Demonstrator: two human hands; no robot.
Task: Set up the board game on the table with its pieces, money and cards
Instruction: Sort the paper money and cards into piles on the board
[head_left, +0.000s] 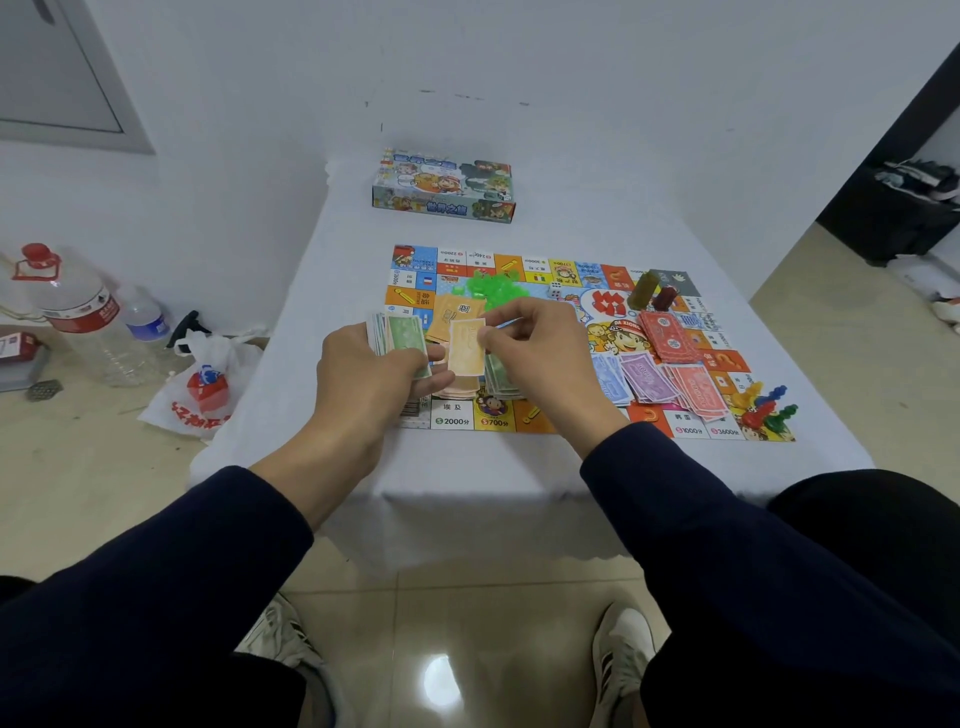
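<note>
Money-sorting is the step in hand. The left hand (374, 371) grips a mixed stack of notes (397, 338), green on top, fingers curled round it, just above the near left part of the game board (566, 423). The right hand (540, 348) pinches a single orange note (466, 347) by its right edge, holding it upright between the two hands. Below them, on the board, an orange pile (448, 312) lies just beyond the hands and a green pile (500, 382) lies under the right hand. To the right, blue (608, 376), purple (644, 376) and pink notes (696, 389) are fanned out, with a red card deck (667, 338) beyond them. Pawns (766, 408) cluster at the near right corner; green houses (491, 285) sit at the far side, the box (444, 187) further off on the table (332, 291).

Next, I'd say, this orange note wants laying on the orange pile, then another peeled off the stack, without dragging its neighbours along.
</note>
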